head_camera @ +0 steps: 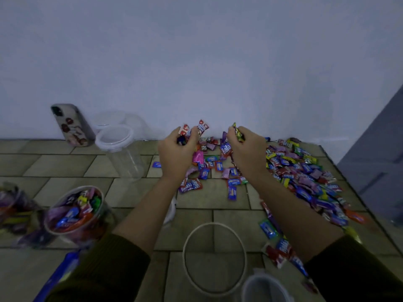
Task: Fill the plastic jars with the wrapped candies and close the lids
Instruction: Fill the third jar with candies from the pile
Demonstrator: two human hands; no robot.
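My left hand (177, 152) grips a bunch of wrapped candies (193, 130), red-and-white wrappers sticking out above the fingers. My right hand (248, 150) grips another few candies, a yellow-green one (237, 132) showing at the top. Both hands hover over the far end of a wide pile of wrapped candies (303, 171) spread across the table's right side. An empty clear jar (214, 259) stands open near the front, between my forearms. A jar full of candies (76, 211) sits open at the left. Another empty jar (118, 147) stands at the back.
A phone (72, 125) leans on the wall at the back left. A further candy-filled container (13, 210) is at the far left edge. A pale lid (265, 287) lies at the front edge, a blue packet (58, 277) at the front left. The table edge runs diagonally at right.
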